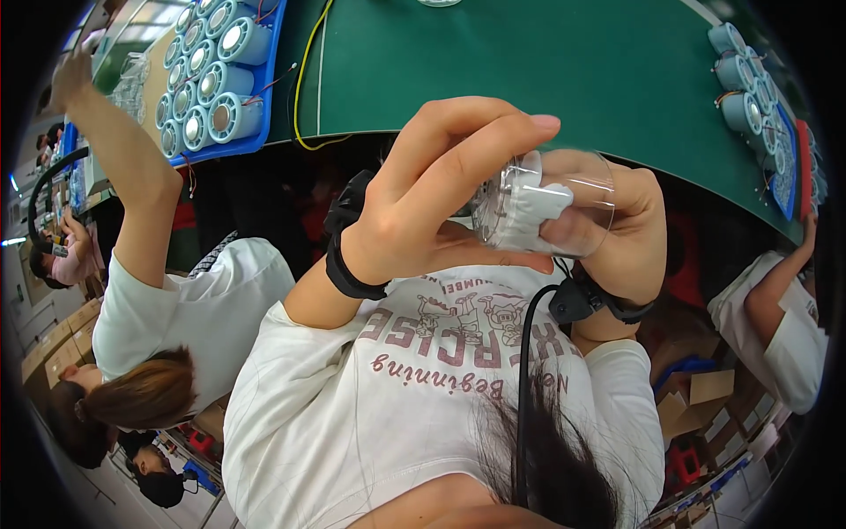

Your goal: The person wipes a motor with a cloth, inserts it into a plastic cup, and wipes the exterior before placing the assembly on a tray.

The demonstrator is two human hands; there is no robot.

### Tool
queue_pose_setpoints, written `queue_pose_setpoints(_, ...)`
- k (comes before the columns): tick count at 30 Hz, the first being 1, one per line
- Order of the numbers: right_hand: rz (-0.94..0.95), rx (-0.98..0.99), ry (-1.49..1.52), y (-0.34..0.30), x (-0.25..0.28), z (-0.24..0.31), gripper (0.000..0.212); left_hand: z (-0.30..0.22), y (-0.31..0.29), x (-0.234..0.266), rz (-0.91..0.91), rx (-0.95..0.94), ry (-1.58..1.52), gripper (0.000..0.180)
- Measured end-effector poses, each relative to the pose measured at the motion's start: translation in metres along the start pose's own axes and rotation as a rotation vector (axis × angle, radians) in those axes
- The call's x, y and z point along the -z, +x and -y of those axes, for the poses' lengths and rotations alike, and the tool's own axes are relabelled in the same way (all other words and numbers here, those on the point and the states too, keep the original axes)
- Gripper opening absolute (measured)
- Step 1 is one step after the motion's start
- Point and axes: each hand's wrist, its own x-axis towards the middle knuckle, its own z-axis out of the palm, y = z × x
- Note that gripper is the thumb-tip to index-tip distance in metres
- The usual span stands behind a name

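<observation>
In front of my chest, a clear plastic cup-shaped cover (603,196) lies on its side, its open end facing right. My left hand (423,185) is curled around its closed end from the left, the thumb below and the fingers above. My right hand (630,225) reaches into the open end, and some fingers show through the clear wall. White, soft-looking material (524,212) sits inside against those fingers; I cannot tell whether it is a cloth or finger covers. Black straps circle both wrists.
A green table (493,62) stretches ahead, with a yellow cable (304,79) across it. A blue tray (269,97) of light-blue round motor-like units stands at the left; another blue tray (782,189) holds similar units at the right. Co-workers sit on both sides.
</observation>
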Motion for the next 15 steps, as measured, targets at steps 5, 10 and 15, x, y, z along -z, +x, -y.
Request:
queue_pose_setpoints(5,0.083,-0.027,0.066,0.003,0.009,-0.003,0.022,0.011,0.001,0.003,0.055,-0.158,0.133,0.087)
queue_pose_setpoints(10,0.17,-0.058,0.104,0.007,0.015,-0.005,0.022,0.006,0.001,0.001,0.006,-0.093,0.054,0.072)
queue_pose_setpoints(15,0.319,0.02,0.023,0.013,0.029,-0.014,0.025,0.004,0.003,0.011,0.048,-0.074,0.087,0.071)
